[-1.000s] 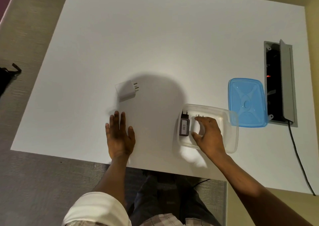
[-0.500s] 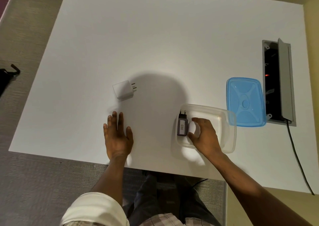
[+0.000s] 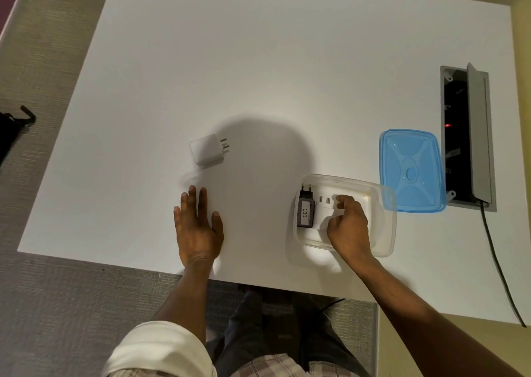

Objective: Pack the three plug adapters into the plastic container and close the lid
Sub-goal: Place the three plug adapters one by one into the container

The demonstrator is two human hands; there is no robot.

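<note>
Right hand (image 3: 349,224) on white adapter (image 3: 324,212), prongs pointing away

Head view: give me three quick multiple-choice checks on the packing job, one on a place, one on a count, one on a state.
1. Where does the blue lid lie?
A. On the container
B. On the table, right of the container
C. On the floor

2. How many adapters are still outside the clear container?
A. None
B. One
C. Two

3. What is the left hand doing?
A. Lying flat on the table
B. Holding the lid
C. Gripping an adapter

Answers:
1 B: the lid rests on the table, its edge overlapping the container's right rim.
2 B: only the white adapter lies out on the table; the black adapter and a second white one under the right hand are inside.
3 A: its palm is down, fingers spread, holding nothing.
</note>
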